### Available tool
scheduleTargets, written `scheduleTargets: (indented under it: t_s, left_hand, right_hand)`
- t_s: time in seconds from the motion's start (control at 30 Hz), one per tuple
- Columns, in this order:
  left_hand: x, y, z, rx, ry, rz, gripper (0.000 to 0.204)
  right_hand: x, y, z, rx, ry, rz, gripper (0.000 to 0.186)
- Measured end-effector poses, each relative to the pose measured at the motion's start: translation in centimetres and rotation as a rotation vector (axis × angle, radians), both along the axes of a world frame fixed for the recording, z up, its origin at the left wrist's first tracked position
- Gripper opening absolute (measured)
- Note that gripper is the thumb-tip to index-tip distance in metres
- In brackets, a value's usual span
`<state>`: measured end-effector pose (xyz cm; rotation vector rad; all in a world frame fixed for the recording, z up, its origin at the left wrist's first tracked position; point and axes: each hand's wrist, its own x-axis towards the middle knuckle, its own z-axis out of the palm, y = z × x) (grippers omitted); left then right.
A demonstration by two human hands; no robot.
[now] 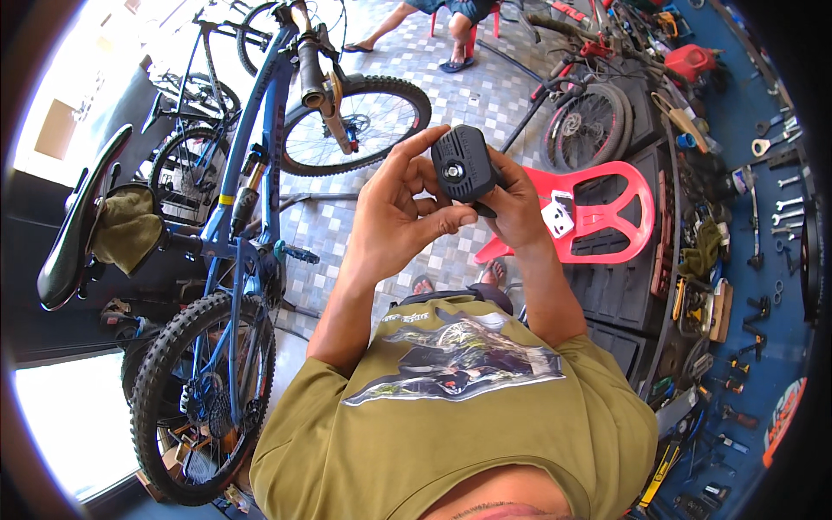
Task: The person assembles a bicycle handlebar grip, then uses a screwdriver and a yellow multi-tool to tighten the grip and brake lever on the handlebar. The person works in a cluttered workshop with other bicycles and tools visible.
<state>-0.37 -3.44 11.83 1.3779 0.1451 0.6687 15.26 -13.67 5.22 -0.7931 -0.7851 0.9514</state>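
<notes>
Up in front of my chest, between both hands, is a small black box-shaped device [469, 156] with rounded corners, ribbed slots and a round silver fitting in its face. My right hand [520, 206] is closed around its right side. On the other side, my left hand [390, 204] has its index finger against the upper left edge and its thumb near the bottom, with the other fingers curled behind. The device's back is hidden, and its exact kind cannot be made out.
A blue mountain bike [244, 130] stands at my left. At right, a red plastic seat [598, 178] bears a white item [557, 218] on dark cases [607, 299]. Tools [789, 208] hang on a blue wall. A seated person's leg [459, 39] shows ahead.
</notes>
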Motion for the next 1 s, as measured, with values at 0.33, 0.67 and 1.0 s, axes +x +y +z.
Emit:
scheduleTargets:
  t_s: [0.33,0.67,1.0]
  left_hand:
    - [0.0,0.1,0.0,0.085,0.016,0.041,0.077]
    - [0.1,0.5,0.1,0.009,0.04,0.039,0.077]
    - [0.4,1.4,-0.2,0.033,0.028,0.032,0.08]
  right_hand:
    - [0.2,0.5,-0.9,0.017,0.112,0.098,0.06]
    - [0.5,1.0,-1.2,-0.007,0.097,0.071,0.052]
    - [0.5,1.6,-0.5,-0.02,0.01,0.033,0.043]
